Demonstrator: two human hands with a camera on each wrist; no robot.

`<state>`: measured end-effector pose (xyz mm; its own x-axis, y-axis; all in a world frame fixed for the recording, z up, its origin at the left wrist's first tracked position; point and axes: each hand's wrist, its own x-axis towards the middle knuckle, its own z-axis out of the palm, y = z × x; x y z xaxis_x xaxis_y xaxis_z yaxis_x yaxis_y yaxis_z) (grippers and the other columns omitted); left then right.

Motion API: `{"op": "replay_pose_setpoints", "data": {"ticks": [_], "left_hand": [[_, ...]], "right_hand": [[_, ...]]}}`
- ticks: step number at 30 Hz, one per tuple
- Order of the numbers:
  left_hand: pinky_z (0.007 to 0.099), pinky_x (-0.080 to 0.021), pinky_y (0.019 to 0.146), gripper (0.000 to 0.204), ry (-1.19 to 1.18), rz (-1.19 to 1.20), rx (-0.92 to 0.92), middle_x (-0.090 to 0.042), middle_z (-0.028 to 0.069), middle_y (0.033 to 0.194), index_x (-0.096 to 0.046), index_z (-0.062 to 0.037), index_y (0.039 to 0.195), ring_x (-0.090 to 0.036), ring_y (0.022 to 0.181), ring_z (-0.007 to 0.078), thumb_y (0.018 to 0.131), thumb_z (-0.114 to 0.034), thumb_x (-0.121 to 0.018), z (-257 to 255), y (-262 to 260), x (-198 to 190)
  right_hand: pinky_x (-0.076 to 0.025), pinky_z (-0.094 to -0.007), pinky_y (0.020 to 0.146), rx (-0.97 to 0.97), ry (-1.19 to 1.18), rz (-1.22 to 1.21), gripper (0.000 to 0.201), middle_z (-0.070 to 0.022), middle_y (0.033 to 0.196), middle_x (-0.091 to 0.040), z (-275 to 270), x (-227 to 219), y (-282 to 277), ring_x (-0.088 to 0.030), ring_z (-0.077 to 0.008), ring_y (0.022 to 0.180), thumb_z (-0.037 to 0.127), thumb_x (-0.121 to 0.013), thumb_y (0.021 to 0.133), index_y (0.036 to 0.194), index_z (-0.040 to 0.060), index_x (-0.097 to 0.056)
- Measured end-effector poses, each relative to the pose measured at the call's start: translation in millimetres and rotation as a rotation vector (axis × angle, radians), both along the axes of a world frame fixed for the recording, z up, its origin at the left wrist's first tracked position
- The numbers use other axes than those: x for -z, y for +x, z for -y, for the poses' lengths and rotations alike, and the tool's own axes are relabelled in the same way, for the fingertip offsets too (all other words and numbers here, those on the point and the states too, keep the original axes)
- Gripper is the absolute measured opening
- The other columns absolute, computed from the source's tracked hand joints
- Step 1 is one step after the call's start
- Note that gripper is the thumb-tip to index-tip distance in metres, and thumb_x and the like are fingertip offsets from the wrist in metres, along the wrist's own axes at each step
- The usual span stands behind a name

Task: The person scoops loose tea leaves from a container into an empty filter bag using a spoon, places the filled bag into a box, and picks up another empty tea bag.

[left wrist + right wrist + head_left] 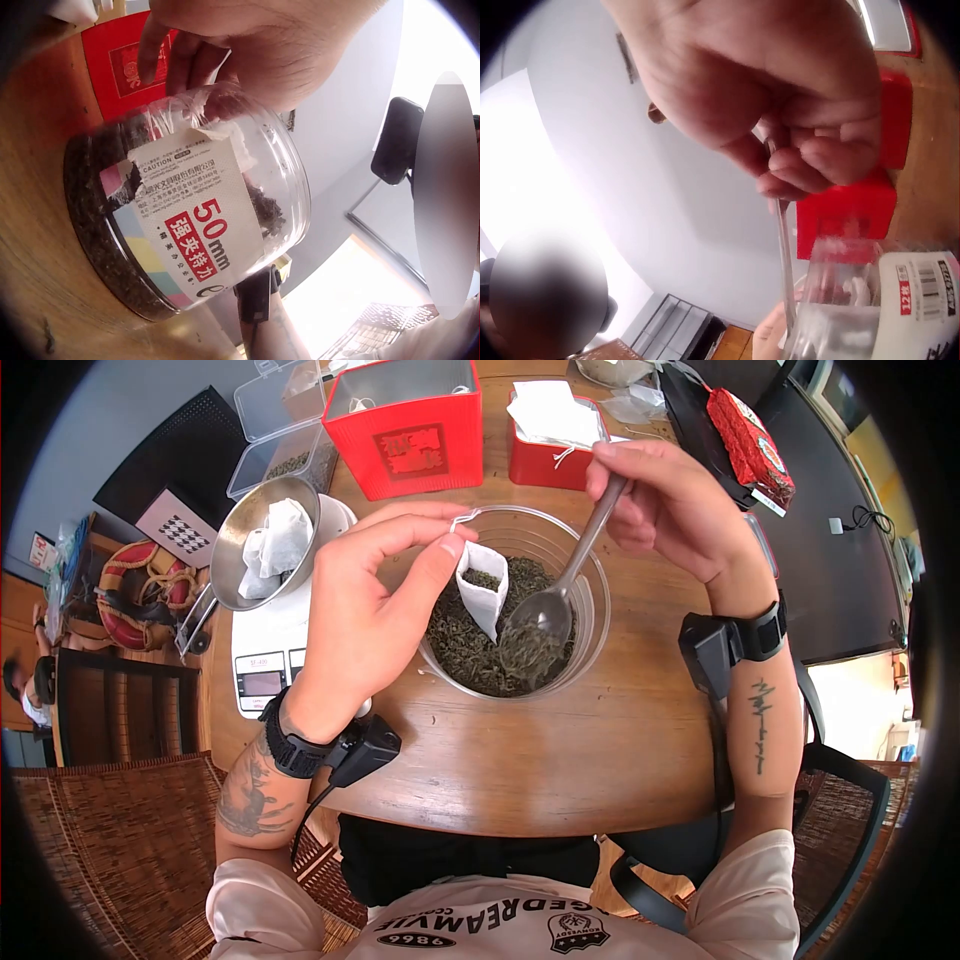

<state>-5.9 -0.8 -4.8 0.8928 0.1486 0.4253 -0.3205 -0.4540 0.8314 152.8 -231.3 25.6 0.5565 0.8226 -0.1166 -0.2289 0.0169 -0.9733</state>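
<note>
My left hand (372, 600) pinches the top edge of a small white tea bag (483, 603), which is upright with its mouth open and dark leaves showing inside. It hangs within the rim of a round clear plastic jar (603, 622), over loose tea leaves (462, 657). My right hand (678, 510) holds a metal spoon (592, 538) by the handle end. The spoon slants down into the jar, its bowl among the leaves beside the bag. In the left wrist view a paper label (196, 217) covers the jar's side; in the right wrist view fingers curl about the spoon handle (784, 251).
Left of the jar, a metal pan (228, 550) with filled white bags sits on a white digital scale (262, 685). Behind stand a large red box (405, 445), a smaller red box (540, 463) with white bags, and a clear lidded container (250, 468). A red packet (745, 440) lies back right.
</note>
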Motion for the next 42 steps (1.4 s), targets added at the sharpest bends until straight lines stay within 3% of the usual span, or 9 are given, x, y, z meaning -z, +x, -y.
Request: {"op": "replay_pose_setpoints", "data": {"ticks": [2, 7, 9, 14, 17, 19, 26, 28, 42], "left_hand": [[0.0309, -0.052, 0.089, 0.015, -0.004, -0.002, 0.0, -0.074, 0.0134, 0.108, -0.075, 0.0017, 0.101, -0.07, 0.098, 0.0195, 0.094, -0.005, -0.064, 0, 0, 0], [0.0308, -0.052, 0.089, 0.015, 0.013, 0.003, 0.002, -0.075, 0.0129, 0.108, -0.075, 0.0016, 0.101, -0.07, 0.098, 0.0195, 0.094, -0.005, -0.064, -1, 0, 1], [0.0308, -0.052, 0.089, 0.015, 0.018, 0.003, -0.002, -0.075, 0.0128, 0.108, -0.075, 0.0015, 0.101, -0.07, 0.098, 0.0194, 0.094, -0.005, -0.064, 0, 0, 0], [0.031, -0.052, 0.09, 0.015, 0.0, -0.002, 0.003, -0.075, 0.0126, 0.108, -0.075, 0.0014, 0.101, -0.069, 0.099, 0.0194, 0.093, -0.004, -0.064, -1, 1, 2], [0.031, -0.052, 0.09, 0.015, -0.019, 0.008, 0.011, -0.075, 0.0125, 0.108, -0.075, 0.0016, 0.102, -0.069, 0.099, 0.0192, 0.093, -0.003, -0.064, -1, 1, 2], [0.031, -0.052, 0.09, 0.015, -0.011, 0.009, 0.008, -0.074, 0.0126, 0.108, -0.075, 0.0019, 0.102, -0.069, 0.099, 0.0191, 0.093, -0.003, -0.064, 0, 1, 2], [0.0304, -0.052, 0.09, 0.015, -0.028, -0.001, 0.005, -0.074, 0.0128, 0.109, -0.074, 0.0031, 0.102, -0.07, 0.099, 0.0191, 0.093, -0.004, -0.065, 0, 0, 1], [0.0304, -0.052, 0.09, 0.015, -0.016, -0.012, -0.009, -0.075, 0.0129, 0.109, -0.074, 0.0035, 0.102, -0.07, 0.099, 0.0191, 0.093, -0.004, -0.065, 0, 0, 1], [0.0308, -0.053, 0.089, 0.015, -0.034, -0.013, 0.004, -0.074, 0.0131, 0.109, -0.074, 0.003, 0.102, -0.07, 0.099, 0.0194, 0.093, -0.004, -0.065, 0, 0, 1]], "right_hand": [[-0.03, -0.0217, 0.045, 0.081, 0.018, 0.054, 0.036, 0.0047, 0.057, -0.043, 3, -8, 0, -0.036, -0.0051, 0.047, 0.031, -0.052, 0.105, 0.088, 0.003, -0.065], [-0.029, -0.0211, 0.046, 0.162, 0.12, 0.085, 0.035, 0.006, 0.059, -0.041, 9, -23, -1, -0.036, -0.0042, 0.05, 0.031, -0.049, 0.107, 0.092, 0.0037, -0.064], [-0.03, -0.0213, 0.048, 0.278, 0.149, 0.162, 0.035, 0.0059, 0.059, -0.041, 8, -26, -4, -0.035, -0.0045, 0.05, 0.031, -0.048, 0.107, 0.092, 0.0036, -0.064], [-0.03, -0.0222, 0.05, 0.243, 0.191, 0.199, 0.035, 0.0054, 0.059, -0.04, 12, -26, 0, -0.034, -0.0056, 0.05, 0.03, -0.047, 0.108, 0.094, 0.0035, -0.065], [-0.029, -0.0226, 0.05, 0.292, 0.177, 0.261, 0.035, 0.0051, 0.06, -0.041, 5, -36, -15, -0.034, -0.0054, 0.051, 0.031, -0.048, 0.107, 0.092, 0.0029, -0.065], [-0.038, -0.0239, 0.049, 0.393, 0.178, 0.181, 0.033, -0.0035, 0.059, -0.057, 2, -51, -29, -0.049, -0.0101, 0.049, 0.022, -0.051, 0.104, 0.089, -0.0017, -0.068], [-0.038, -0.022, 0.048, 0.412, 0.159, 0.426, 0.035, -0.004, 0.06, -0.059, 6, -43, -25, -0.049, -0.0092, 0.049, 0.023, -0.05, 0.105, 0.09, -0.0025, -0.068], [-0.039, -0.0203, 0.048, 0.494, 0.155, 0.487, 0.035, -0.0041, 0.061, -0.059, 4, -45, -30, -0.05, -0.0084, 0.05, 0.023, -0.051, 0.105, 0.09, -0.0029, -0.068], [-0.041, -0.0197, 0.05, 0.47, 0.126, 0.578, 0.032, -0.005, 0.066, -0.063, 7, -55, -41, -0.054, -0.0078, 0.054, 0.023, -0.055, 0.104, 0.09, -0.0025, -0.07]]}}
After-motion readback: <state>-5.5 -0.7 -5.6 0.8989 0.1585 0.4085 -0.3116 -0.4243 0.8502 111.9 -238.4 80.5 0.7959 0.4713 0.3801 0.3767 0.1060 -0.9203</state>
